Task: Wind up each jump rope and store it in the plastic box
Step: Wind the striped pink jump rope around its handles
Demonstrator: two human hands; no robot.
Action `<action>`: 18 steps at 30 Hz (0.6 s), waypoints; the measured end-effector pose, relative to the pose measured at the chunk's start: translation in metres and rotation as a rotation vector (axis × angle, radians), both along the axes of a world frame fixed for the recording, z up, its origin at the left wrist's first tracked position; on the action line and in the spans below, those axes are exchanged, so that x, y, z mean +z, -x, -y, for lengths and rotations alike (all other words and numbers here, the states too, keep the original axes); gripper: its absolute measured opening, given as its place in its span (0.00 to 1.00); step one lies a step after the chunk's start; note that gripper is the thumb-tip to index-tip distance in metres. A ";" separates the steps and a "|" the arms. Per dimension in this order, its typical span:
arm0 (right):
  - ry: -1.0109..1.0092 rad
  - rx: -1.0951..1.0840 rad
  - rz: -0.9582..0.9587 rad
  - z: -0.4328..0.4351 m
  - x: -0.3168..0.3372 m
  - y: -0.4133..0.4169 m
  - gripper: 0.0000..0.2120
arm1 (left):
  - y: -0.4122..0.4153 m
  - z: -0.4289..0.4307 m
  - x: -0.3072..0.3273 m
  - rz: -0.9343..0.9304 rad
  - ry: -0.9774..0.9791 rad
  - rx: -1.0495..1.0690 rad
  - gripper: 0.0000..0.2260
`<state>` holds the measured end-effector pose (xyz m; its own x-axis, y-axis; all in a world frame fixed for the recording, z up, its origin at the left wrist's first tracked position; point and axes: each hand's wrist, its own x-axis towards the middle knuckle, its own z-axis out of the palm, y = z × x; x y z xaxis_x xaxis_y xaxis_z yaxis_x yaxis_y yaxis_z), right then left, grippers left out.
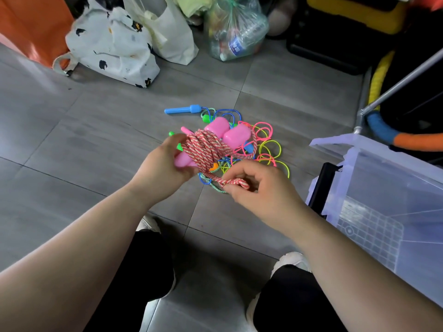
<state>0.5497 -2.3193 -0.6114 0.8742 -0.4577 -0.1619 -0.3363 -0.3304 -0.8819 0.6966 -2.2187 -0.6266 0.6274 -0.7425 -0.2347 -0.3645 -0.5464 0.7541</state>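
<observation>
Head view: left hand (165,164) grips pink plastic handles (183,160) wrapped in red-and-white braided jump rope (206,147). Right hand (259,188) pinches its loose end. Clear plastic box (383,188) sits right.

Red-white rope (206,149) coiled around pink handles, tangled ropes (261,144) on floor, clear box (383,188) right

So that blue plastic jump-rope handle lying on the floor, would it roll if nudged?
Probably a little: the blue plastic handle looks round and lies on smooth grey floor tiles. Its thin blue cord runs into the tangled pile of ropes, so that would likely check it. It looks stiff and light.
</observation>
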 end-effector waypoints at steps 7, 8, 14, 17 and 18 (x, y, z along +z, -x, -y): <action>0.024 -0.011 0.045 0.009 0.004 -0.002 0.06 | 0.008 -0.001 -0.004 -0.012 -0.106 -0.350 0.27; 0.024 -0.018 0.038 0.010 0.005 -0.001 0.06 | 0.009 -0.001 -0.003 -0.018 -0.110 -0.367 0.27; -0.048 -0.200 0.067 0.020 -0.002 -0.002 0.07 | 0.013 0.000 0.002 0.046 -0.097 -0.348 0.28; -0.084 -0.262 0.074 0.019 -0.003 -0.004 0.07 | 0.016 0.001 0.002 0.083 -0.101 -0.329 0.30; -0.104 -0.277 0.079 0.019 -0.003 -0.004 0.09 | 0.016 0.001 0.001 0.073 -0.094 -0.321 0.29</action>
<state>0.5542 -2.3379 -0.6140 0.7300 -0.6654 -0.1562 -0.3297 -0.1425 -0.9333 0.6802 -2.2199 -0.6256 0.3828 -0.8820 -0.2748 -0.5801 -0.4610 0.6715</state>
